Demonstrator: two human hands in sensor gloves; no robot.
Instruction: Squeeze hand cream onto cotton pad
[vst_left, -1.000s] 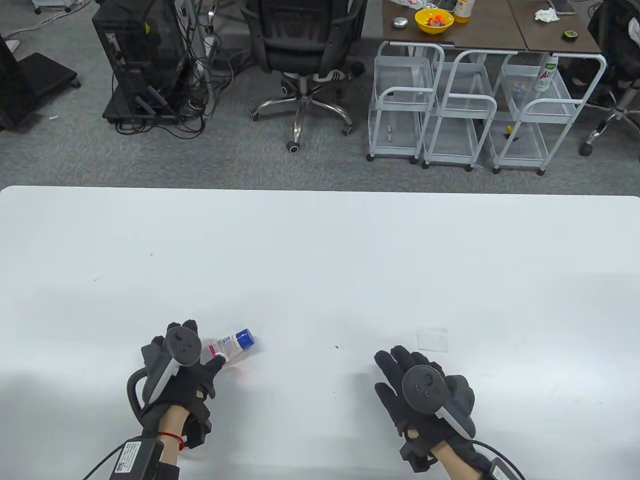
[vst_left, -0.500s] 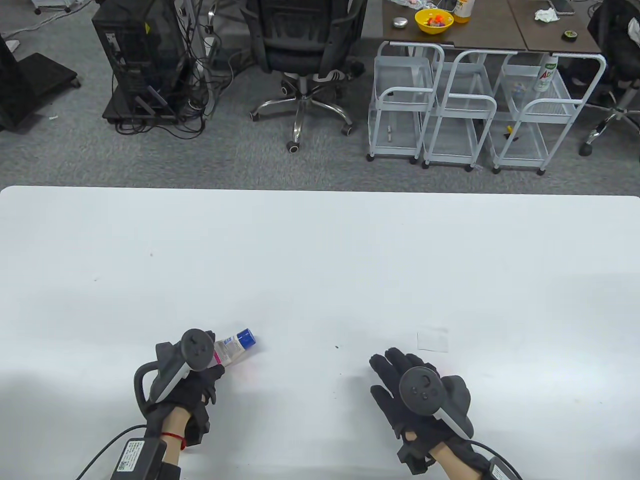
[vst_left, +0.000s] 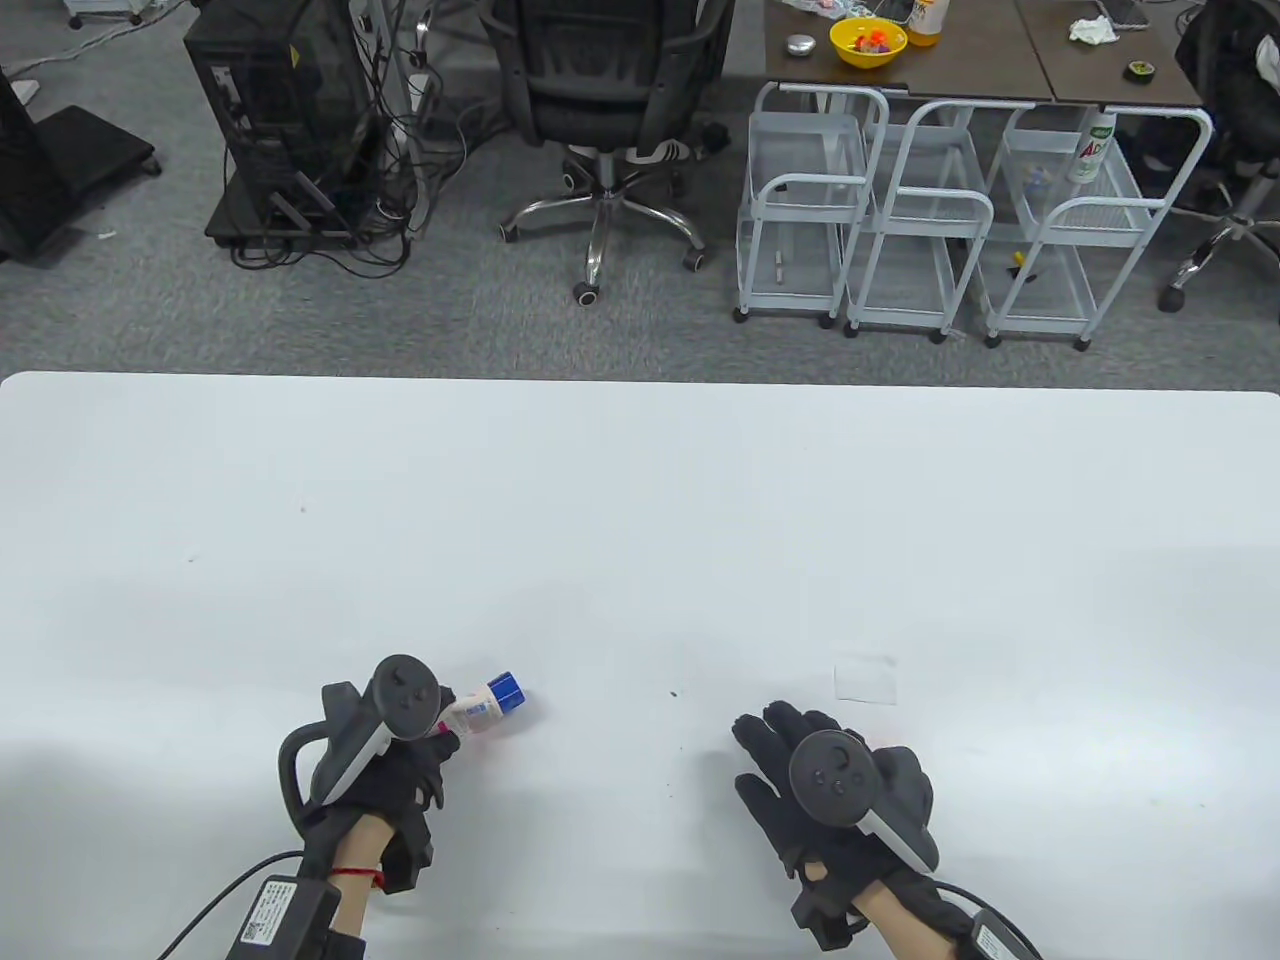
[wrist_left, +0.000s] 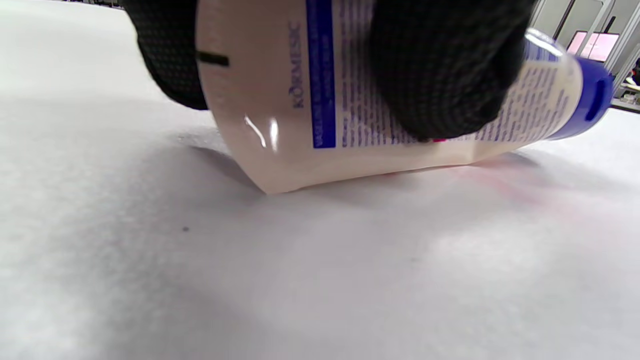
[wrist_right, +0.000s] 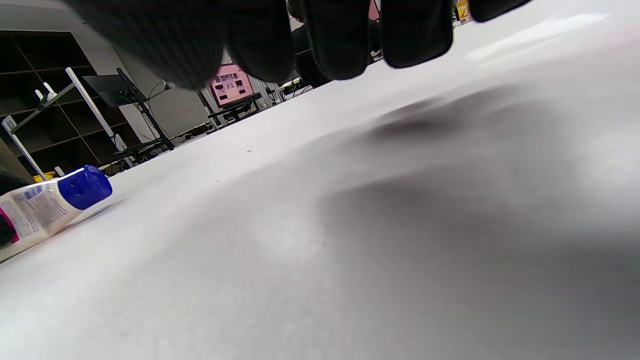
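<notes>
Two gloved hands sit low in the table view, each with one tracker strapped on its back. The left hand (vst_left: 385, 770), at the lower left, grips the one tube (vst_left: 482, 707) of hand cream by its flat rear end; in the left wrist view its fingers (wrist_left: 440, 75) press down across the printed body, and the crimped tail touches the table (vst_left: 640, 520) while the capped end is tilted up a little. The blue cap (vst_left: 506, 689) is on and points toward the upper right of the frame, away from the hand. The right hand (vst_left: 835, 790), at the lower right, lies spread and holds nothing, palm toward the table, its fingers (wrist_right: 345, 45) hanging just above the white surface in the right wrist view, with a dark shadow under them. One cotton pad (vst_left: 866, 680), a faint pale square hard to make out against the white top, lies flat just above and to the right of that hand's fingertips, apart from them. Tube and pad are well apart, the tube on the left side, the pad on the right. In the right wrist view the tube (wrist_right: 47, 205) shows at the left edge, cap raised.
</notes>
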